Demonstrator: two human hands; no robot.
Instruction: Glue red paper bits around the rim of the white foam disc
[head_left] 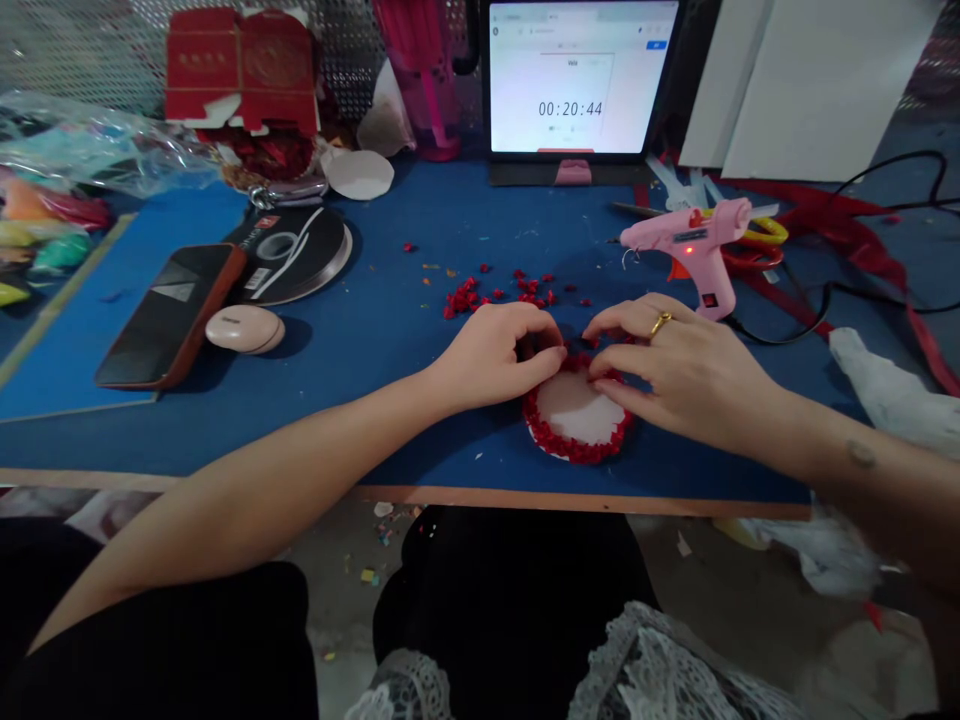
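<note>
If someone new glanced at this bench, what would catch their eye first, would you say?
Probably both hands, left hand and right hand, meeting over a white disc rimmed with red pieces at the near table edge. Next, the pink glue gun just behind the right hand, and the lit tablet at the back.

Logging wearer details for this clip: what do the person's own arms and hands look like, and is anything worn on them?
Both forearms are bare, with no sleeves, gloves or watch in view. The right hand wears a gold ring on one finger, and a small dark mark shows on the right forearm. The left hand shows no ring or other jewellery. No nail polish can be made out.
</note>
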